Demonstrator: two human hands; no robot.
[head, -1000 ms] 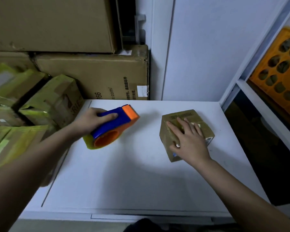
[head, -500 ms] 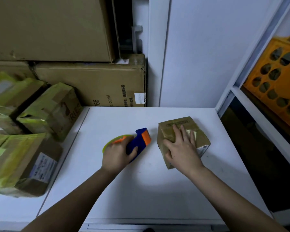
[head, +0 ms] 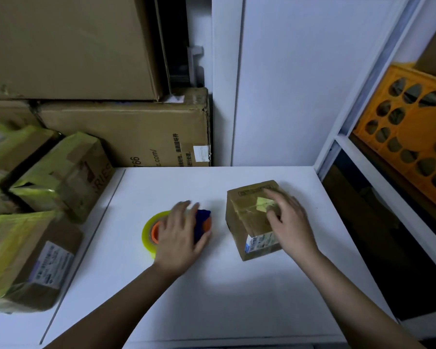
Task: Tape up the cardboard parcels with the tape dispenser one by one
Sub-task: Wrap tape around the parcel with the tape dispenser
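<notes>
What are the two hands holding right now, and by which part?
The left hand grips the tape dispenser lying on the table, fingers over its blue handle. The right hand rests on top of the small cardboard parcel, fingers slightly curled, steadying it.

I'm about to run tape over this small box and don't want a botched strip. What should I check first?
1. Left hand on tape dispenser: ok, though it lies flat on the white table.
2. Right hand steadies small box: ok.
3. Yellowish tape on roll: ok.
4. Free tape end ready: cannot tell.
5. Box flaps closed: cannot tell, hand covers part.
6. Taped parcels stand apart from the box: ok.
</notes>
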